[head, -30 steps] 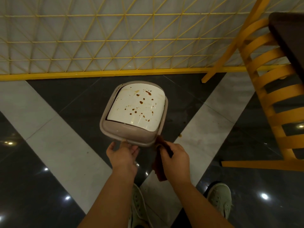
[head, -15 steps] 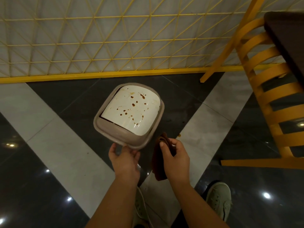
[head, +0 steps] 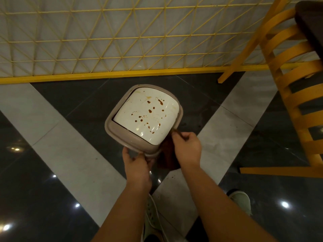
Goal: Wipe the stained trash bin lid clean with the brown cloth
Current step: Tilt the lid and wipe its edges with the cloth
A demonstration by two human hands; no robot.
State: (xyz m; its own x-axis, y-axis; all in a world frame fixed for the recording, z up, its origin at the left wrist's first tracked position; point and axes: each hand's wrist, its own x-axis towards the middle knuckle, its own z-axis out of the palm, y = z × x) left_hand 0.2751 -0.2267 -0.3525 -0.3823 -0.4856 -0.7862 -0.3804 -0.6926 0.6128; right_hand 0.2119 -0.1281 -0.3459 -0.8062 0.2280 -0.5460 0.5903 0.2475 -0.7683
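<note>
Both my bare forearms reach forward and down from the bottom of the view. My left hand (head: 138,163) grips the near rim of the beige plastic trash bin lid with its stained white panel (head: 146,117), thumb on top, fingers curled under. My right hand (head: 187,148), just beside it, pinches the dark brown cloth (head: 167,158) against the lid's near right corner, knuckles up.
</note>
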